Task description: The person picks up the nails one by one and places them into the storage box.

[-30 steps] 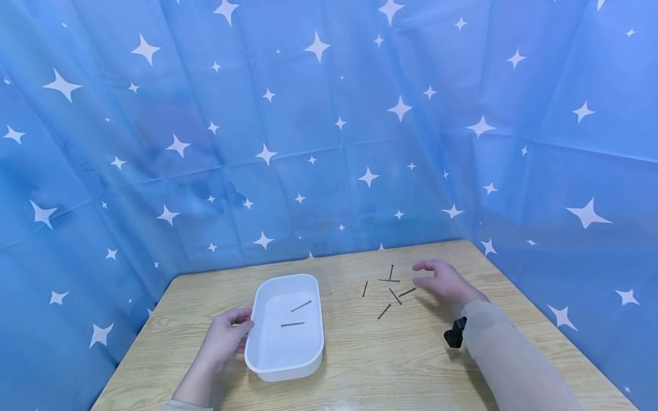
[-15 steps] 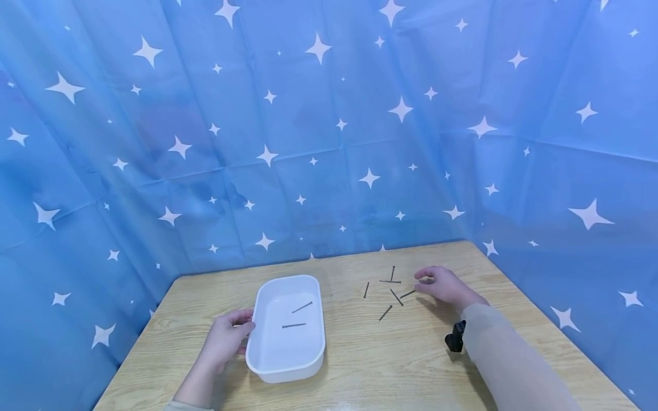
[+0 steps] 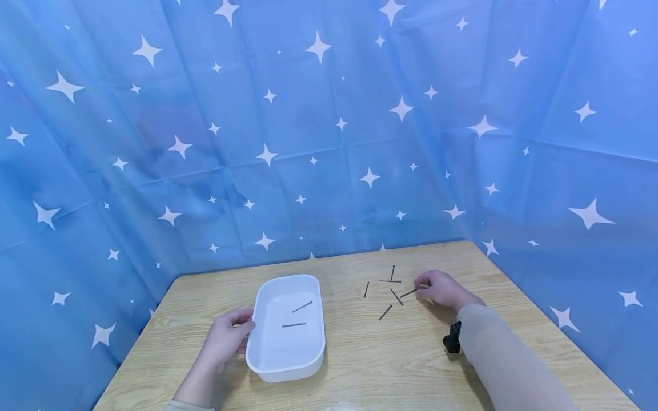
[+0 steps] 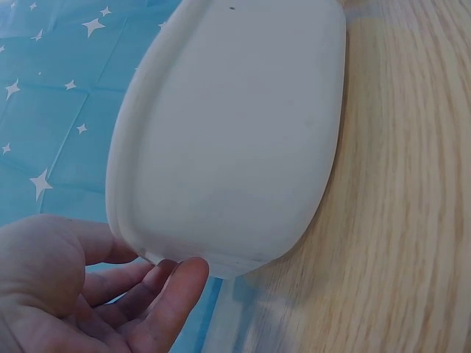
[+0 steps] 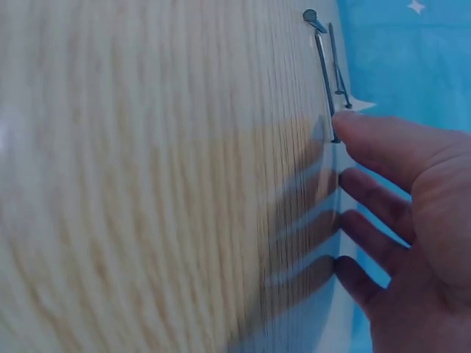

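A curled left hand (image 3: 221, 338) grips a white tray (image 3: 285, 353) toward the left edge of the desk (image 3: 365, 365); near its far right corner, a right hand (image 3: 443, 289), fingers bent, touches a nail (image 3: 408, 293), hold unclear.

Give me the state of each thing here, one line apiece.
Tray: upright, uncovered.
Tray nails: two, lying apart.
Table nails: six, scattered.
Left hand: holding the tray's side.
Right hand: at one table nail's end, grip unclear.
Cloth: hung, creased.
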Demonstrator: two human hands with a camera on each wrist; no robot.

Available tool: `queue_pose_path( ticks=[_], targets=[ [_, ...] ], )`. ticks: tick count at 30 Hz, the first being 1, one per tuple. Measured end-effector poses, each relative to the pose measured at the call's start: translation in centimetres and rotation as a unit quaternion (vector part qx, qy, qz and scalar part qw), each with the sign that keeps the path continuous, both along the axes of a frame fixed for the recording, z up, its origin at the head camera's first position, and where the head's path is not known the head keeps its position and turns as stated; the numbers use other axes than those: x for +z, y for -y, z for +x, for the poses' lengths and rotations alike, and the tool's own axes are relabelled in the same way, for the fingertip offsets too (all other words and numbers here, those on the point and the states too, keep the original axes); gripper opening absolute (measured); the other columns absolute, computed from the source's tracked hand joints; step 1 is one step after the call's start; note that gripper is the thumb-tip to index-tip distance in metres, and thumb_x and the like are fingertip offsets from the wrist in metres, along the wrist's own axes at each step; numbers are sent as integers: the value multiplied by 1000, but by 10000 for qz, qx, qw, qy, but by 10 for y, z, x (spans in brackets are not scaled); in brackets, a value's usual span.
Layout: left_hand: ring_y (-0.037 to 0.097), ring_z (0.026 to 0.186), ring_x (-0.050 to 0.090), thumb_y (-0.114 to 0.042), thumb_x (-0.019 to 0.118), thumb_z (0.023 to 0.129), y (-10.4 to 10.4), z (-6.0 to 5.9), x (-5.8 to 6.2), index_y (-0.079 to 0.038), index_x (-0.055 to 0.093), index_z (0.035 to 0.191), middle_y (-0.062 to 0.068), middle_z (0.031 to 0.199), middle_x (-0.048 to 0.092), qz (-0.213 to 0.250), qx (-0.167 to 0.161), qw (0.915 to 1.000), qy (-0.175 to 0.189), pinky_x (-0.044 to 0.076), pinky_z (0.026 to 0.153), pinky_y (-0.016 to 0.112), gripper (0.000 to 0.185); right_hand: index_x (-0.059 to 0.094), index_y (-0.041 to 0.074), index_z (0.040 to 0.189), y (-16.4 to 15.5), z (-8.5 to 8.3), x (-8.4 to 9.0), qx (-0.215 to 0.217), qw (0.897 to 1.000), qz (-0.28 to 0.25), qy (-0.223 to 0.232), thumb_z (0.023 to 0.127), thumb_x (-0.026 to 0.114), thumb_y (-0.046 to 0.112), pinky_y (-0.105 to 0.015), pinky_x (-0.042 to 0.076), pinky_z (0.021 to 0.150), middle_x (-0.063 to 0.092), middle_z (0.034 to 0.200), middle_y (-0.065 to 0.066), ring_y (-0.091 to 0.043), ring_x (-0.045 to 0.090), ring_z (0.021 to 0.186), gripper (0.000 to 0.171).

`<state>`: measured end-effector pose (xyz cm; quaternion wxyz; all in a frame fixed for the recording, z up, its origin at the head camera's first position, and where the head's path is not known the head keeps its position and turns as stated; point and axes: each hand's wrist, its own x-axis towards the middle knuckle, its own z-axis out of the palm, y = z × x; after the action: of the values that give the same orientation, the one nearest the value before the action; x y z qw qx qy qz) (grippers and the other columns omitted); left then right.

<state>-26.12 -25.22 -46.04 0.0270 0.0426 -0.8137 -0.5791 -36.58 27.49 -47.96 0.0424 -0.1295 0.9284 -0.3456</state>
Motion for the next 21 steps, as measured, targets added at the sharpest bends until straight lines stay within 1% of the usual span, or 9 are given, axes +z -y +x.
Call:
queue_pose_path(
  ticks=[7, 15, 21],
  targets=[
    [26, 88, 69, -5, 63, 97, 0, 0, 0, 5, 63, 132, 20, 117, 63, -16, 6, 10000, -3, 64, 61, 45, 36, 67, -6, 123, 2, -1, 0, 21, 9997, 169, -190, 96, 69, 8, -59, 52, 97, 60, 128, -28, -48, 55, 121, 30],
    [26, 89, 69, -6, 62, 97, 0, 1, 1, 5, 63, 132, 20, 117, 63, -46, -4, 10000, 19, 64, 62, 45, 36, 72, -2, 115, 2, -6, -7, -31, 9987, 301, -401, 95, 70, 7, -56, 53, 94, 64, 120, -23, -44, 59, 115, 23],
    [25, 89, 69, -6, 63, 97, 0, 0, 0, 5, 63, 132, 19, 116, 63, -59, 2, 10000, -7, 64, 62, 44, 36, 74, 0, 107, 2, -6, -8, -24, 9978, 377, -541, 93, 72, 5, -55, 54, 91, 66, 116, -20, -41, 60, 110, 15]
  ],
)
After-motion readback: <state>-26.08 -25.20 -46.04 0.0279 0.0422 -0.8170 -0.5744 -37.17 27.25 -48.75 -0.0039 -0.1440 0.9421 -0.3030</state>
